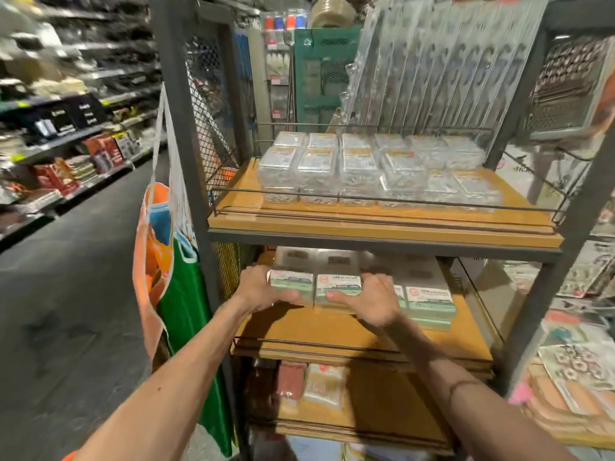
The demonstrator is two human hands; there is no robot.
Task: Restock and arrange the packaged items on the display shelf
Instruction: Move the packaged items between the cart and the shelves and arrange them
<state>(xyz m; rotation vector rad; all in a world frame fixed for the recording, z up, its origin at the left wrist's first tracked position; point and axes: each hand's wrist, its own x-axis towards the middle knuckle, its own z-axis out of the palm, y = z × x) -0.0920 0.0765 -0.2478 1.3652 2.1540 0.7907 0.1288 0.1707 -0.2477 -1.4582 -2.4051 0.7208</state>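
Observation:
On the middle wooden shelf point(332, 331) of a metal display rack lie green-and-white packaged items in a row. My left hand point(263, 289) grips the leftmost stack of packs point(293, 282) from its left side, thumb under the front. My right hand point(369, 299) holds the second stack point(337, 282) from the right, thumb on its front edge. Further packs point(431, 299) lie to the right, partly hidden by my right hand. Clear flat packs lie behind them in shadow.
The top shelf point(382, 224) carries several clear plastic boxes point(359, 168) behind a thin wire rail. The bottom shelf holds red and pale packets point(309, 384). Colourful bags point(166, 277) hang on the rack's left post. An aisle with stocked shelving point(66, 144) runs along the left.

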